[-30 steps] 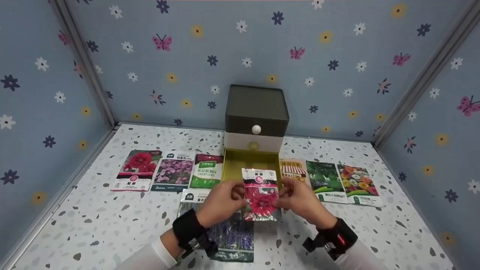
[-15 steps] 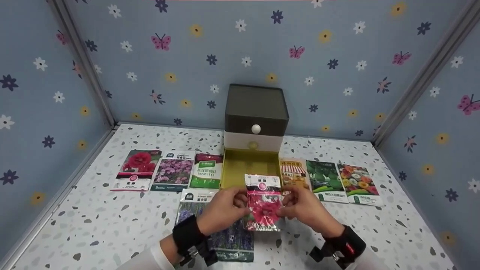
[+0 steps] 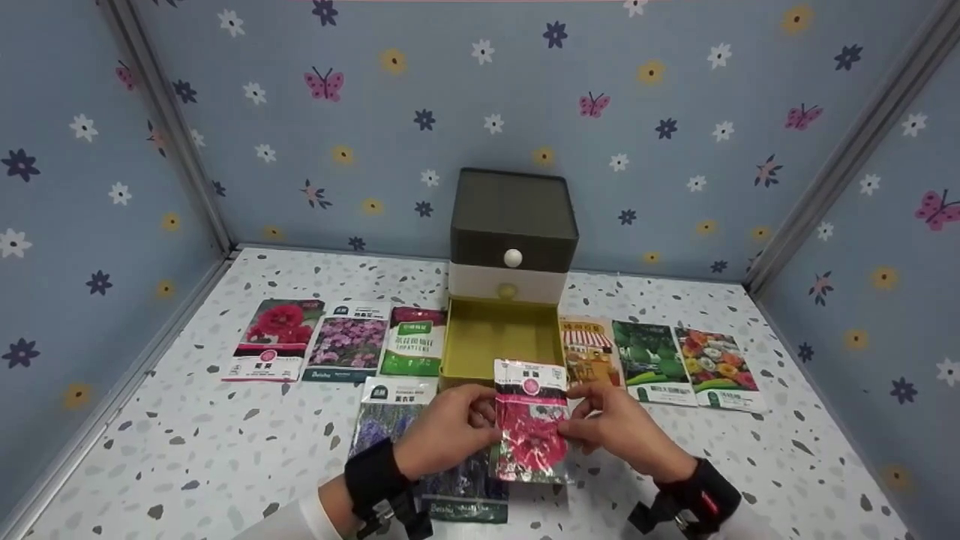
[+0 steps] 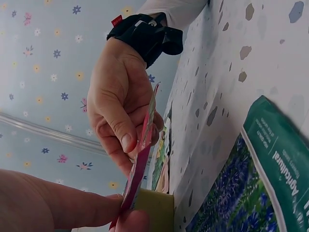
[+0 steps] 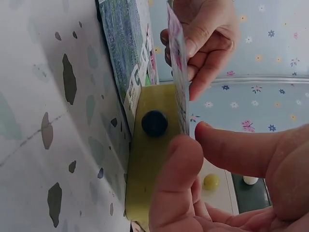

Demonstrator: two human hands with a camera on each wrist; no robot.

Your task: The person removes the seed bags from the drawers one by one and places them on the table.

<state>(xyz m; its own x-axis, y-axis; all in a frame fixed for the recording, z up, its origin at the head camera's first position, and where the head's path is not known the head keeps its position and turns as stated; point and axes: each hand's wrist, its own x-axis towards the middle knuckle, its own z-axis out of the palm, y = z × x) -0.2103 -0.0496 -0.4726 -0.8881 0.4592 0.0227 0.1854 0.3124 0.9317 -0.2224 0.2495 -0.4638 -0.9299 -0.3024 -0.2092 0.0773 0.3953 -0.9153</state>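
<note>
Both hands hold a pink-flowered seed packet (image 3: pixel 531 435) upright by its side edges, in front of the pulled-out yellow drawer (image 3: pixel 504 330). The left hand (image 3: pixel 446 429) pinches its left edge between thumb and fingers. On the opposite edge, the right hand (image 3: pixel 628 433) grips with thumb and fingertips. The left wrist view shows the packet (image 4: pixel 141 159) edge-on, with thumbs on one side and fingers on the other. Below the left hand, a lavender seed packet (image 3: pixel 466 487) lies on the table, partly covered by that hand.
A small drawer cabinet (image 3: pixel 514 206) with dark and white upper drawers stands against the flowered wall. Left of it lie red-flower (image 3: pixel 277 341), purple-flower (image 3: pixel 349 345) and green-and-maroon (image 3: pixel 414 343) packets. An orange (image 3: pixel 591 352), a green (image 3: pixel 652 364) and a mixed-flower packet (image 3: pixel 718 367) lie right.
Both hands have brought the pink-flowered packet toward the person and slightly right, away from over the drawer. More of the drawer's inside now shows. The other packets have stayed put.
</note>
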